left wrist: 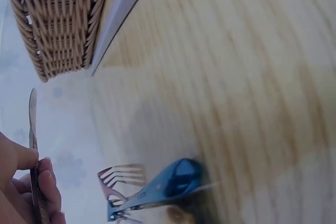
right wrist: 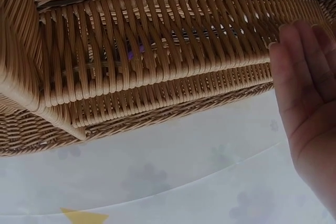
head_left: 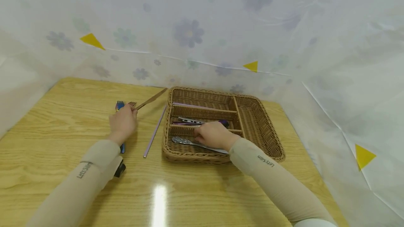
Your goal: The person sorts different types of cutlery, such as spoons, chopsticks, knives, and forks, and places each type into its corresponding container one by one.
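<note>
One knife (head_left: 152, 98) pinched in left hand (head_left: 122, 123); right hand (head_left: 214, 134) flat, fingers straight, in one basket (head_left: 262, 129).

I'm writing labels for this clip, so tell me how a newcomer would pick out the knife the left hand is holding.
Start at the wicker tray on the wooden table, then look past its left wall to the left hand. The knife juts from that hand, its tip toward the tray's far left corner. Unlike the pale lilac chopstick lying flat beside the tray and the blue utensil under the hand, it is brownish and gripped.
</note>
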Available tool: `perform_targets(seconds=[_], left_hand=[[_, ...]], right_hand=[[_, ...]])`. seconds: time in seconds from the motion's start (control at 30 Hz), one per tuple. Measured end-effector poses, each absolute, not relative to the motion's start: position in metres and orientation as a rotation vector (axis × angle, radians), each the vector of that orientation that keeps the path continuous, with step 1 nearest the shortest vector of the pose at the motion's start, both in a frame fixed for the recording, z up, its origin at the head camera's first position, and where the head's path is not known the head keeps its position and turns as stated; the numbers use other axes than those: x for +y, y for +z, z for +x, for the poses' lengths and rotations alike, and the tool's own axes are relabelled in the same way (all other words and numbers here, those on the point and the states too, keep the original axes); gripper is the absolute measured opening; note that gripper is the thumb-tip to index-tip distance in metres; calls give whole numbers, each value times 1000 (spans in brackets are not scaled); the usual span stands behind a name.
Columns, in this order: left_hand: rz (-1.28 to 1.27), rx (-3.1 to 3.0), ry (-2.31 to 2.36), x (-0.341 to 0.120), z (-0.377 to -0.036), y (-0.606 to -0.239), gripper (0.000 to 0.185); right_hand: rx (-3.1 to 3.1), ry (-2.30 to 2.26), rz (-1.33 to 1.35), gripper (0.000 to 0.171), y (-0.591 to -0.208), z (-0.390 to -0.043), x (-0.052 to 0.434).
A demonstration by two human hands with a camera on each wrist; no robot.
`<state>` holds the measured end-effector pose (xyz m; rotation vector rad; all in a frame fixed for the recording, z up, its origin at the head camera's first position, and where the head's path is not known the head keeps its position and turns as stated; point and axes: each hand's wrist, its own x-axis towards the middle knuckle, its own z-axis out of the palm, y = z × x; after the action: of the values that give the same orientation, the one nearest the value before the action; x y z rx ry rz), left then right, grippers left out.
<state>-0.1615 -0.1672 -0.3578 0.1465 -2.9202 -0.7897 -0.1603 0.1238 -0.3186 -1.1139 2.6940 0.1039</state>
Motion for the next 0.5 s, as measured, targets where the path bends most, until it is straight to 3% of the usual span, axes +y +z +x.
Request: perform_targets(seconds=[0.5], left_hand=[[127,-2733,-760,-166,-160,-345,23]], right_hand=[[2736,113,-1146,13,-312,-161,123]])
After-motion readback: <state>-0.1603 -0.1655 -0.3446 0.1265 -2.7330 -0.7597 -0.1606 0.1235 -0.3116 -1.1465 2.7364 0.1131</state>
